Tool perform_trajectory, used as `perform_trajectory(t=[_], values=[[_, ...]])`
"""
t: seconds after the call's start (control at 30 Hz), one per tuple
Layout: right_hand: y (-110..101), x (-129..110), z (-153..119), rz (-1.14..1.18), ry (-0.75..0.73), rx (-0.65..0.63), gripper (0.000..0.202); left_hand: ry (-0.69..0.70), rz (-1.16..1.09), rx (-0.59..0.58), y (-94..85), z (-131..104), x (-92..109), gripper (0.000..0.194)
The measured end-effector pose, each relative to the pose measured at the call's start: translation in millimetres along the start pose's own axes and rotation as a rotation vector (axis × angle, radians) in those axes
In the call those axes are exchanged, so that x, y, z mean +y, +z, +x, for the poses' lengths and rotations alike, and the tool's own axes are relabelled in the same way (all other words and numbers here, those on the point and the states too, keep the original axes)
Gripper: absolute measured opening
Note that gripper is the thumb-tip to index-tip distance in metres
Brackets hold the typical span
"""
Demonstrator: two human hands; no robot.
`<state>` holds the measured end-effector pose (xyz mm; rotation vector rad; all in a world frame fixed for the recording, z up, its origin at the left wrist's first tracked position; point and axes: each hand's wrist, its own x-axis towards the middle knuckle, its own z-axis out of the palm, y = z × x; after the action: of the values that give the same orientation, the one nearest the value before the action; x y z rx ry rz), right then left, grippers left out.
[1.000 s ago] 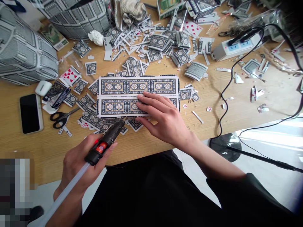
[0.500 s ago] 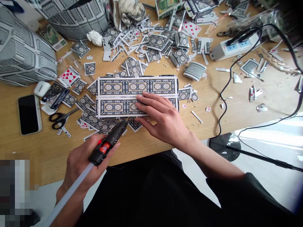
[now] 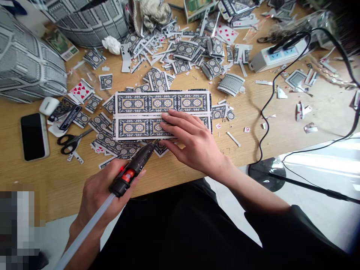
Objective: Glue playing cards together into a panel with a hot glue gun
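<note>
My left hand (image 3: pixel 102 191) is wrapped round a black hot glue gun (image 3: pixel 133 168), with a long translucent glue stick (image 3: pixel 87 228) coming out of its back end. The nozzle points at the near edge of a rectangular panel (image 3: pixel 133 115) covered with two rows of patterned playing-card backs; whether it touches is too small to tell. My right hand (image 3: pixel 194 142) lies over the right part of this panel, fingers stretched out on its surface and thumb at the near edge. Loose cut cards (image 3: pixel 109 144) lie under and around the panel.
Scissors (image 3: pixel 73 141), a phone (image 3: pixel 34 136) and a white earbud case (image 3: pixel 49 105) lie on the left. Large card-covered structures (image 3: pixel 25 60) stand at the back left. Card scraps (image 3: pixel 185 50) are heaped behind the panel. A power strip (image 3: pixel 277 56) with black cables (image 3: pixel 263 123) is on the right.
The glue gun in my left hand has shifted slightly to the right along the panel's near edge. My right hand stays in place on the panel.
</note>
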<state>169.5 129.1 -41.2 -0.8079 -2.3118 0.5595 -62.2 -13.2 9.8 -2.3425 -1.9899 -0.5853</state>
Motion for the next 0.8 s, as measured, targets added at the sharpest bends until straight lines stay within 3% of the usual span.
perform_trajectory(t=[0.8], values=[[-0.7,-1.0,0.5,0.008,0.022,-0.017,0.032,0.005,-0.026,-0.019,0.9,3.7,4.4,0.011]])
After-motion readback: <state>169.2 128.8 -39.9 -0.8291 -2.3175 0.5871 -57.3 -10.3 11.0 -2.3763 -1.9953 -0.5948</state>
